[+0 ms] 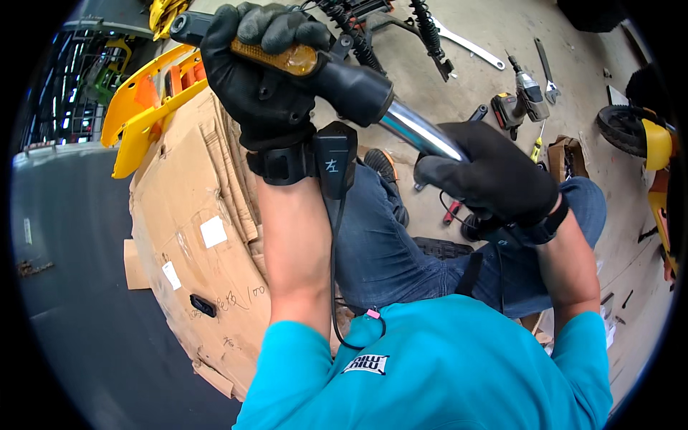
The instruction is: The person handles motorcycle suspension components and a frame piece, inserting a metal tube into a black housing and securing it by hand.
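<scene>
A motorcycle front fork leg [356, 94] slants across the upper middle, held in both gloved hands. Its black lower part carries an amber reflector [283, 59], and a lug with a hole ends it at upper left. My left hand [261, 79] is wrapped round this black part, with the fingers curled over beside the reflector. From the black collar a shiny chrome tube [423, 130] runs down to the right. Around that tube closes my right hand [494, 172], which hides part of its end. Both hands wear black gloves and wrist straps.
Stacked flattened cardboard [193, 193] lies at left, with yellow plastic body panels [136, 115] beyond. On the floor ahead are a cordless impact driver [521, 100], a wrench [469, 44], an adjustable wrench [548, 72] and black coil springs [428, 29]. A wheel [622, 130] stands at right.
</scene>
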The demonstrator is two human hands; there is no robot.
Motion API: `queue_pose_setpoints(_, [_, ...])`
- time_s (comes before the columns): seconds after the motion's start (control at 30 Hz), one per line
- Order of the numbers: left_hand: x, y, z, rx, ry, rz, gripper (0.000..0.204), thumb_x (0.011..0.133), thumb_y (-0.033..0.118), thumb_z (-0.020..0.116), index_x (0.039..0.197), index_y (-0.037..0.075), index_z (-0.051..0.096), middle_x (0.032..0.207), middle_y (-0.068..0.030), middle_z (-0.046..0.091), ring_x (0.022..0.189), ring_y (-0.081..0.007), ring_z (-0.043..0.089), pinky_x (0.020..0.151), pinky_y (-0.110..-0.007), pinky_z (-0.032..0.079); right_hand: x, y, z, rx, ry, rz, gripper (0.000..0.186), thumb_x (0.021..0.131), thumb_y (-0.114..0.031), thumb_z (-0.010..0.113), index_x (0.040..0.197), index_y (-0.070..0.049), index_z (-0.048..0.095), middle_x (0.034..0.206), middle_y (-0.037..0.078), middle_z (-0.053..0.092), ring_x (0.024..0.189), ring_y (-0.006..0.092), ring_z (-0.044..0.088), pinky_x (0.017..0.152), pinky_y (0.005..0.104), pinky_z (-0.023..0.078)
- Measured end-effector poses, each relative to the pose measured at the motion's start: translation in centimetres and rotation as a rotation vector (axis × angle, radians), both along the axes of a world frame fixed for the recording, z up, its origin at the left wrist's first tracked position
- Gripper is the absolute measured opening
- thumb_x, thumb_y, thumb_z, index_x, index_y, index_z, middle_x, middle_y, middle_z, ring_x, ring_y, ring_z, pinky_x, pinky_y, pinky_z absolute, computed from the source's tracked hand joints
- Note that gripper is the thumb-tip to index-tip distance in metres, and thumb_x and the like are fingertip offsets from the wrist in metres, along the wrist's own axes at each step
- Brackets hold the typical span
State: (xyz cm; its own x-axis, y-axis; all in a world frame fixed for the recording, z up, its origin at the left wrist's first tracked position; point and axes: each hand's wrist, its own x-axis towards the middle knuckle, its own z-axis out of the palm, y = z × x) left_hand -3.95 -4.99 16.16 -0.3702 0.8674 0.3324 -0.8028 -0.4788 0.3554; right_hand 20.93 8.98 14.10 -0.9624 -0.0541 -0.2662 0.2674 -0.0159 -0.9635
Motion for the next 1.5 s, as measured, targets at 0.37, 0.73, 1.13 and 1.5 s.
queue_pose_setpoints(0.37, [1.9, -1.1, -1.8, -0.194, 0.121, 0.271, 0.021, 0.104, 0.025, 0.054, 0.088, 0.012, 0.059, 0.080, 0.0001, 0.062, 0.078, -0.0175, 0.062, 0.094, -0.047, 0.051, 1.7, 1.2, -5.2, 0.206, 0.041, -0.078, 0.031, 0.091, -0.026, 0.075, 0.110, -0.003, 0.067, 0.080, 0.006, 0.064, 0.065, 0.0125, 0.057, 0.061, 0.0315, 0.045])
queue_pose_setpoints(0.73, [1.9, -0.2, -1.9, -0.376, 0.026, 0.421, 0.011, 0.098, 0.021, 0.065, 0.091, 0.014, 0.060, 0.080, -0.0002, 0.063, 0.078, -0.0183, 0.063, 0.089, -0.043, 0.052, 2.2, -1.7, -5.0, 0.859, 0.342, -0.380, 0.035, 0.090, -0.031, 0.078, 0.108, -0.007, 0.061, 0.085, 0.013, 0.069, 0.073, 0.0314, 0.072, 0.067, 0.0400, 0.056])
queue_pose_setpoints(1.13, [0.3, -0.5, -0.7, 0.072, 0.159, 0.041, 0.023, 0.105, 0.030, 0.053, 0.088, 0.016, 0.059, 0.083, 0.0055, 0.062, 0.080, -0.0125, 0.061, 0.091, -0.039, 0.047, 1.6, -0.7, -2.2, -0.351, -0.005, -0.026, 0.049, 0.107, -0.045, 0.049, 0.097, -0.002, 0.069, 0.059, -0.003, 0.052, 0.047, 0.0032, 0.045, 0.044, 0.0223, 0.036])
queue_pose_setpoints(1.5, [9.6, 2.2, -1.8, -0.413, 0.818, 0.441, 0.014, 0.091, 0.004, 0.070, 0.099, 0.005, 0.059, 0.092, -0.0073, 0.065, 0.085, -0.0176, 0.068, 0.079, -0.033, 0.057, -1.8, 2.4, -18.0, 0.539, 0.290, -0.278, 0.030, 0.089, -0.024, 0.075, 0.112, -0.006, 0.070, 0.106, 0.014, 0.069, 0.099, 0.0326, 0.065, 0.089, 0.0411, 0.051])
